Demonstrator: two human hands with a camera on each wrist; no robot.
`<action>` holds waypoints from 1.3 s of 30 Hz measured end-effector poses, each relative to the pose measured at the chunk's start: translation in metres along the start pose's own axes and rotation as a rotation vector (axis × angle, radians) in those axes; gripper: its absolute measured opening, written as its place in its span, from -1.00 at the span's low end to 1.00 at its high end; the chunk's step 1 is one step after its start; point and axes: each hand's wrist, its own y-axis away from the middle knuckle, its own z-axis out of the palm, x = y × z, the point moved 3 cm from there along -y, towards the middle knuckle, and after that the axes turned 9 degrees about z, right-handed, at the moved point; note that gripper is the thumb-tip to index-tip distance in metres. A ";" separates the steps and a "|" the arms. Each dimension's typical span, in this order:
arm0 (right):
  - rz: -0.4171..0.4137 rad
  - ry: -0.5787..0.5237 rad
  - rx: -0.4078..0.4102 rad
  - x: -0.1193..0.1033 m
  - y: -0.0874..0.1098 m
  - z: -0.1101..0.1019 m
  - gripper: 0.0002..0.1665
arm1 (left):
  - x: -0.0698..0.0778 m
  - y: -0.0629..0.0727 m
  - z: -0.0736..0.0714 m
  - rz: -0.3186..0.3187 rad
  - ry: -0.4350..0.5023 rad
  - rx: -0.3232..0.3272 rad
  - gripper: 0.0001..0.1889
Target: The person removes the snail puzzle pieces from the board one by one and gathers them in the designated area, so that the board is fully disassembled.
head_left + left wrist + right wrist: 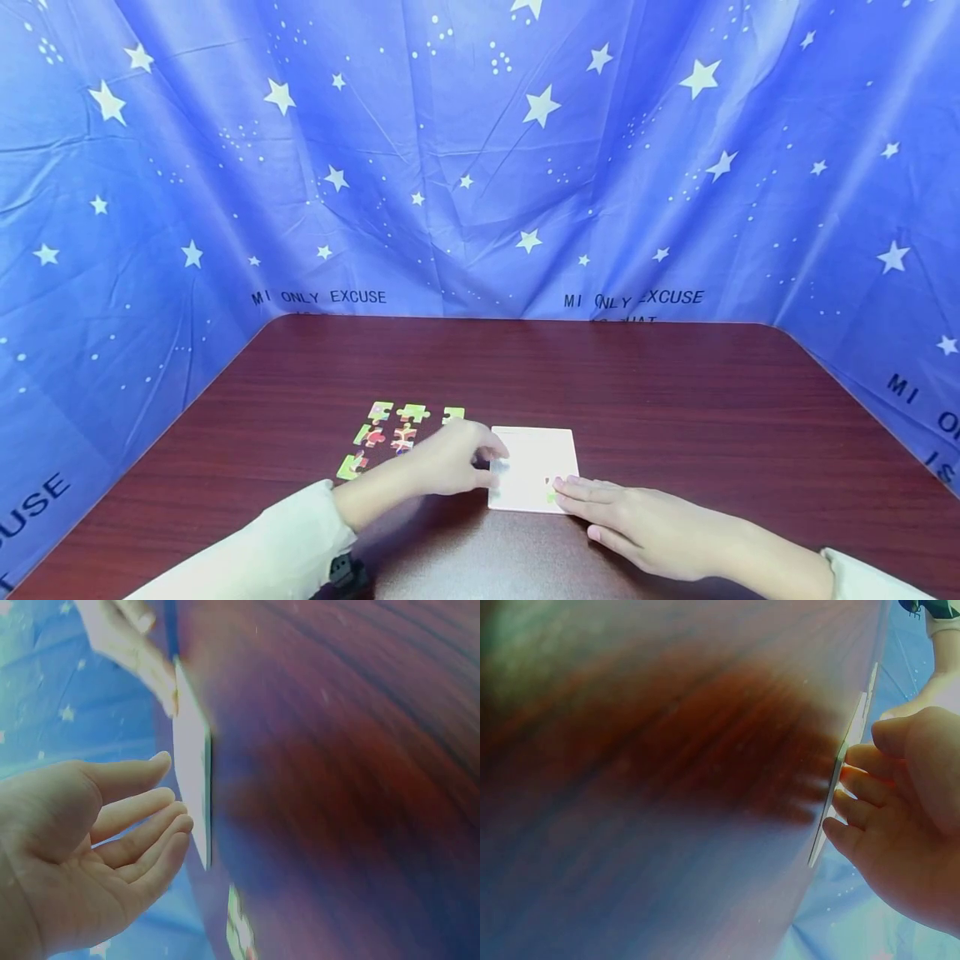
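A white square board (525, 457) lies flat on the table before me. My left hand (453, 457) hovers at its left edge with thumb and fingers loosely bent and apart; in the left wrist view nothing shows between them. At the board's lower right corner is a small green jigsaw piece (551, 495), partly hidden by my right hand (660, 525). The straight fingers of that hand rest on the piece and the board's right edge. In the right wrist view, its fingertips (838, 829) touch along the thin board (826, 817).
Left of the board, several loose jigsaw pieces (412, 413) lie in rough rows, some hidden behind my left hand and forearm. The dark red wooden table (637, 375) ends at a blue star-patterned curtain (465, 167) on the back and sides.
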 end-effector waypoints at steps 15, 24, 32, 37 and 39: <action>-0.006 -0.005 -0.028 -0.003 0.000 0.000 -0.51 | 0.033 -0.031 0.036 0.035 -0.046 0.000 -0.76; 0.004 -0.012 -0.038 -0.002 0.000 0.001 -0.49 | 0.033 -0.036 0.039 0.038 0.011 0.068 -0.81; 0.012 -0.003 -0.035 0.000 0.003 0.000 -0.49 | 0.035 -0.041 0.038 0.007 0.044 0.081 -0.85; 0.047 -0.005 -0.047 0.003 0.010 -0.003 -0.47 | 0.035 -0.041 0.036 -0.006 0.114 0.088 -0.85; 0.054 0.005 -0.040 0.004 0.013 -0.003 -0.47 | 0.035 -0.041 0.035 -0.017 0.121 0.088 -0.85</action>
